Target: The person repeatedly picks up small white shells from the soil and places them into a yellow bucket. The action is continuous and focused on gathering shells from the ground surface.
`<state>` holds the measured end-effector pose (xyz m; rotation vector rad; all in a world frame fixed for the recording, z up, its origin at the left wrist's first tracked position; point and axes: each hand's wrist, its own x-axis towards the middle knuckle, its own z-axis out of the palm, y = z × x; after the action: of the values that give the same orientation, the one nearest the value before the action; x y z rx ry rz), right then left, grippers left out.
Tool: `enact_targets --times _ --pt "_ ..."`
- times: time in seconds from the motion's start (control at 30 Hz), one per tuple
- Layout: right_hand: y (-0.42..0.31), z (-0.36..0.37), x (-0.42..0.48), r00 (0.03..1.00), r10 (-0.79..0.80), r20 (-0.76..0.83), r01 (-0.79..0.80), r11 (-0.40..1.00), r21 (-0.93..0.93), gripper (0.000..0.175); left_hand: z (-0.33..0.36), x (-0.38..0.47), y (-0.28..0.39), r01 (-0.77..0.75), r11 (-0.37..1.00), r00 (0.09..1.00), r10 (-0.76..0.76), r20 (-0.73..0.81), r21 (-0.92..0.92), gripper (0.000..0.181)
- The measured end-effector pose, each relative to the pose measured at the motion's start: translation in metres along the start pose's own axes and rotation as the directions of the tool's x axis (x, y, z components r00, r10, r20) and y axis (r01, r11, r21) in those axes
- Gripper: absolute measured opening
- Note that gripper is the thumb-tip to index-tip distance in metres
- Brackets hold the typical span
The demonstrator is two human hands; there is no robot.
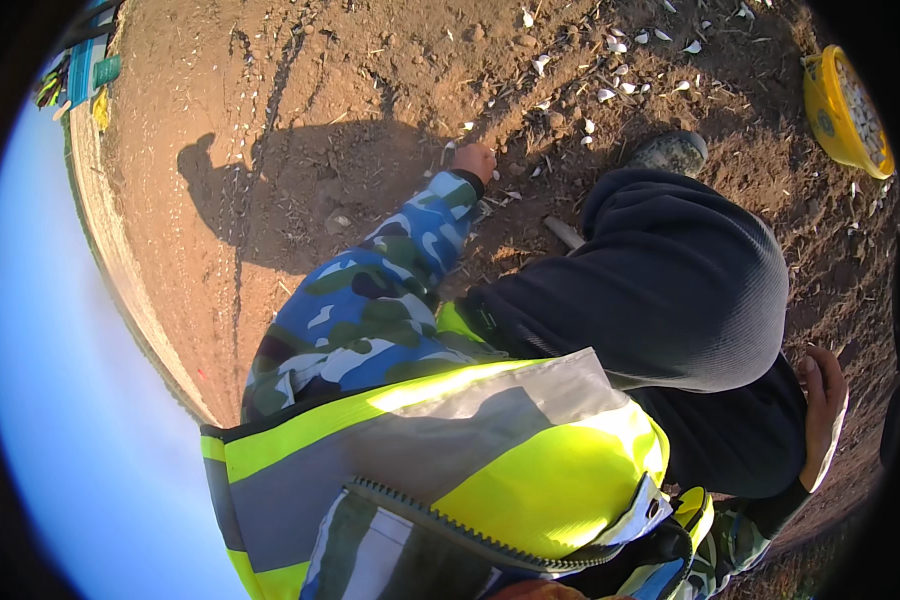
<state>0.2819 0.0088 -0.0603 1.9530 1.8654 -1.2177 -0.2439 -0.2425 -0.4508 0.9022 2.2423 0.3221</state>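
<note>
My left hand (476, 161), out of a blue camouflage sleeve, is low at the brown soil with its fingers curled. Whitish garlic cloves (496, 175) lie right by it; whether one is between the fingers is hidden. My right hand (823, 409) is at the right, beside my dark-trousered leg, its fingers partly bent and its palm side hidden. More garlic cloves (606, 94) are scattered on the soil ahead of my boot (671, 152). A yellow bucket (832, 112) filled with pale cloves stands at the upper right.
A grey, stick-like object (563, 232) lies partly under my bent leg. Rows of small pale pieces (241, 142) run along the soil to the left, crossed by my shadow. At the far upper left are a blue structure (82, 71) and a green container (106, 70).
</note>
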Motion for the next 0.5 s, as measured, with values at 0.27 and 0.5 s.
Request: enact_targets --times 0.27,0.5 --pt "-0.001 -0.002 0.001 1.0 0.009 0.003 -0.009 1.0 -0.03 0.029 -0.012 -0.014 -0.003 0.006 0.969 0.991 -0.038 -0.127 -0.245 0.008" --pt "-0.003 -0.002 -0.001 1.0 0.023 0.006 -0.022 0.999 -0.023 0.028 0.007 -0.016 -0.006 -0.037 0.996 0.968 0.015 -0.25 -0.082 0.006"
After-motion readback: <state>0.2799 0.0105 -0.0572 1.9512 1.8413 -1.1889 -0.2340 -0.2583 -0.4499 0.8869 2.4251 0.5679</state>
